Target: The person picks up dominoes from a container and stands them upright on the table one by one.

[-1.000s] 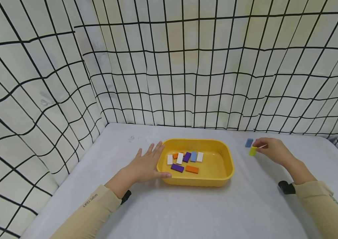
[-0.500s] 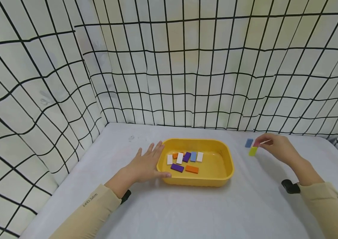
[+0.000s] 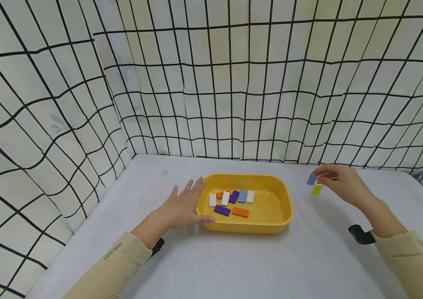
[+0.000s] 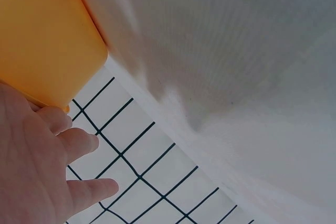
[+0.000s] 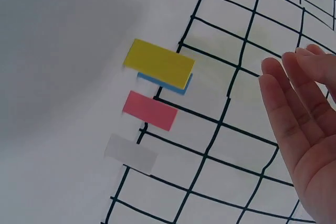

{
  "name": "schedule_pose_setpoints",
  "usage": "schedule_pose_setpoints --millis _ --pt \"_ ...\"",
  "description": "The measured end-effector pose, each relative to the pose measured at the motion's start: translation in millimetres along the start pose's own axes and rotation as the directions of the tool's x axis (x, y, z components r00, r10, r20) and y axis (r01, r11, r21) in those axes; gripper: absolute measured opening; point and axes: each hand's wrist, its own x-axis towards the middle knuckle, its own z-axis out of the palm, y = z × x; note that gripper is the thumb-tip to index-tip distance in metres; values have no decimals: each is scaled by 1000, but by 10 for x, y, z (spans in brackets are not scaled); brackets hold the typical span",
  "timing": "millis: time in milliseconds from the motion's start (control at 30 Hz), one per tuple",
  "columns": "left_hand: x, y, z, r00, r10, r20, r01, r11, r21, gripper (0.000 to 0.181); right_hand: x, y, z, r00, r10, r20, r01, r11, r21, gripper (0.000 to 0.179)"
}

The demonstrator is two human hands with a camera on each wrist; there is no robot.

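Since half a second ago, the right hand [image 3: 340, 185] has edged toward ten o'clock, from the pink block [image 5: 150, 110] nearer the light-blue block [image 3: 311, 180]; nothing in the tray has shifted. Its fingers are loosely extended, gripping nothing visible, and the right wrist view shows them apart from the blocks. At nine o'clock of the yellow tray [image 3: 249, 227], the left hand [image 3: 181, 207] rests against the rim, fingers spread and straight.

Between two and three o'clock from the tray, four blocks stand on end: light-blue, pink, the yellow block [image 5: 159, 62] and the white block [image 5: 131, 153] (hidden by the hand from overhead). Eight still lie in the tray: three white pieces [image 3: 225, 198], two purple pieces [image 3: 222, 210], two orange pieces [image 3: 240, 212] and one light-blue piece [image 3: 242, 196]. Counting every block in view, I'd judge the standing-up work roughly a third along.
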Motion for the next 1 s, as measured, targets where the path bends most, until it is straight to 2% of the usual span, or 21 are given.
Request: schedule_pose_setpoints --millis 533,667,1000 --pt "0 6 6 1000 1 -4 -1 1000 4 118 121 -457 185 993 -122 3 121 989 86 20" --pt "2 9 8 1000 -1 -4 1 1000 8 118 160 -529 268 987 -158 19 156 982 103 19" --pt "6 1 15 1000 -2 -9 2 1000 14 118 274 -646 488 980 -191 64 178 970 166 19"
